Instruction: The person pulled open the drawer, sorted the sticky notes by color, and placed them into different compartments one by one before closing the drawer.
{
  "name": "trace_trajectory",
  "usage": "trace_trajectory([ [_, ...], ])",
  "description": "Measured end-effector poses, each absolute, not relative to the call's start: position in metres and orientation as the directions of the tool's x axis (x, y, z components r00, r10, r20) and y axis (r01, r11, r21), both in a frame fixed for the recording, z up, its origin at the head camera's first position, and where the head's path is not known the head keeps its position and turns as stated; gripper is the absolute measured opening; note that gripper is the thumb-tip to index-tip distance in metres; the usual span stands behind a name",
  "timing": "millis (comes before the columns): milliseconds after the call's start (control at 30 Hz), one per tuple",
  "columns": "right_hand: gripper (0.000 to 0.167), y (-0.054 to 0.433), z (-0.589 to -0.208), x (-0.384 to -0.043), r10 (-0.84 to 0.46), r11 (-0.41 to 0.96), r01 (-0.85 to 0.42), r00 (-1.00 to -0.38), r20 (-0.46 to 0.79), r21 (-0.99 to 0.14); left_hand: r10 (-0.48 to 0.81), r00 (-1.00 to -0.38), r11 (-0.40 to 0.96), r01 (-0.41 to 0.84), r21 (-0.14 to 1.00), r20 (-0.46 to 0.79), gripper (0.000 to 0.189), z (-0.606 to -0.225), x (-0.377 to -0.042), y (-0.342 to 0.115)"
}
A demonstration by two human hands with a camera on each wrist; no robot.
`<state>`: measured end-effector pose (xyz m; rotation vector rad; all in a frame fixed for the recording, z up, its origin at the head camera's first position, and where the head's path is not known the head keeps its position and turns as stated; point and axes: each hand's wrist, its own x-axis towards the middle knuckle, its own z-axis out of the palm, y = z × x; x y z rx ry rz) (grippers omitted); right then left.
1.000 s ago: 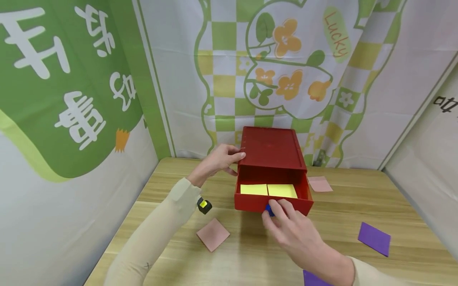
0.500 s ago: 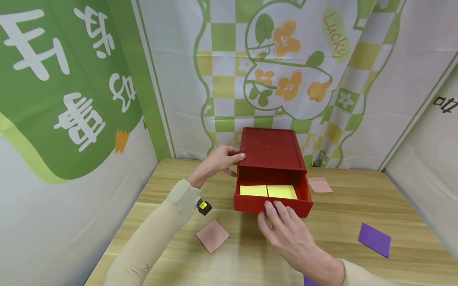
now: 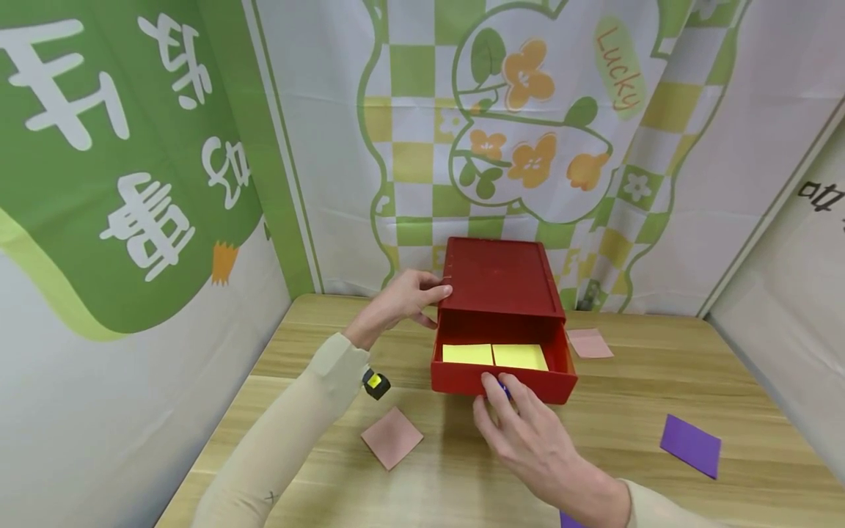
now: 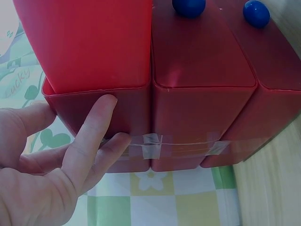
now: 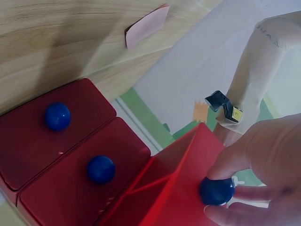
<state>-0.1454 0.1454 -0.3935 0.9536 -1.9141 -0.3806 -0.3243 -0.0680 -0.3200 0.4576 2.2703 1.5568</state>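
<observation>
A red drawer cabinet (image 3: 502,275) stands at the back of the table, its top drawer (image 3: 462,378) pulled out. Inside that drawer lie two yellow sticky-note pads (image 3: 467,353) side by side. My left hand (image 3: 405,297) steadies the cabinet's left side, thumb at the top edge. In the left wrist view its fingers (image 4: 96,122) lie straight against the side wall. At the drawer front, my right hand (image 3: 535,440) pinches the round blue knob (image 5: 216,190) between thumb and fingers. The knob is mostly hidden by fingers in the head view.
Two lower drawers with blue knobs (image 5: 101,169) are closed. Pink notes lie on the table left (image 3: 392,438) and right of the cabinet, the right pink note (image 3: 590,343) near its side. A purple note (image 3: 691,446) lies farther right; another purple note (image 3: 569,520) shows below the right forearm.
My right hand has shifted slightly left, its fingers settling differently around the knob. The drawer stays pulled out about as far, and my left hand keeps its place.
</observation>
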Motion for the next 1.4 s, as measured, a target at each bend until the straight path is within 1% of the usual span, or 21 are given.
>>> trace_trajectory([
  [133, 0.031, 0.147, -0.392, -0.144, -0.779, 0.624, -0.449, -0.292, 0.554, 0.640, 0.455, -0.885, 0.338, 0.071, 0.939, -0.097, 0.032, -0.321, -0.325, -0.068],
  [233, 0.034, 0.148, -0.392, -0.144, -0.793, 0.608, -0.460, -0.315, 0.522, 0.647, 0.457, -0.885, 0.336, 0.074, 0.939, -0.094, 0.031, -0.321, -0.325, -0.069],
  [333, 0.032, 0.148, -0.392, -0.144, -0.797, 0.603, -0.471, -0.316, 0.515, 0.644, 0.454, -0.886, 0.335, 0.070, 0.939, -0.096, 0.032, -0.322, -0.325, -0.069],
  [433, 0.029, 0.147, -0.392, -0.145, -0.800, 0.598, -0.472, -0.302, 0.518, 0.648, 0.450, -0.888, 0.333, 0.063, 0.941, -0.100, 0.034, -0.322, -0.325, -0.069],
  [567, 0.029, 0.147, -0.392, -0.146, -0.799, 0.599, -0.473, -0.302, 0.520, 0.646, 0.449, -0.888, 0.334, 0.063, 0.941, -0.100, 0.036, -0.322, -0.325, -0.069],
  [633, 0.029, 0.147, -0.392, -0.147, -0.795, 0.605, -0.475, -0.309, 0.523, 0.639, 0.449, -0.888, 0.336, 0.067, 0.939, -0.097, 0.036, -0.322, -0.325, -0.068],
  [833, 0.035, 0.147, -0.390, -0.148, -0.784, 0.620, -0.483, -0.359, 0.507, 0.618, 0.443, -0.891, 0.337, 0.063, 0.940, -0.099, 0.036, -0.322, -0.325, -0.068],
  [967, 0.032, 0.148, -0.391, -0.151, -0.778, 0.627, -0.480, -0.344, 0.526, 0.613, 0.442, -0.891, 0.338, 0.059, 0.939, -0.103, 0.036, -0.322, -0.325, -0.067],
  [1067, 0.028, 0.149, -0.392, -0.155, -0.769, 0.635, -0.480, -0.318, 0.555, 0.605, 0.442, -0.891, 0.343, 0.062, 0.937, -0.103, 0.037, -0.321, -0.325, -0.067],
  [1133, 0.028, 0.149, -0.392, -0.157, -0.769, 0.636, -0.480, -0.322, 0.553, 0.605, 0.441, -0.892, 0.347, 0.066, 0.936, -0.101, 0.038, -0.321, -0.325, -0.067],
  [1233, 0.027, 0.151, -0.392, -0.161, -0.770, 0.633, -0.480, -0.309, 0.559, 0.607, 0.441, -0.892, 0.354, 0.072, 0.933, -0.098, 0.040, -0.322, -0.325, -0.068],
  [1400, 0.030, 0.153, -0.392, -0.168, -0.767, 0.639, -0.458, -0.310, 0.562, 0.618, 0.442, -0.892, 0.362, 0.079, 0.929, -0.096, 0.043, -0.321, -0.326, -0.067],
])
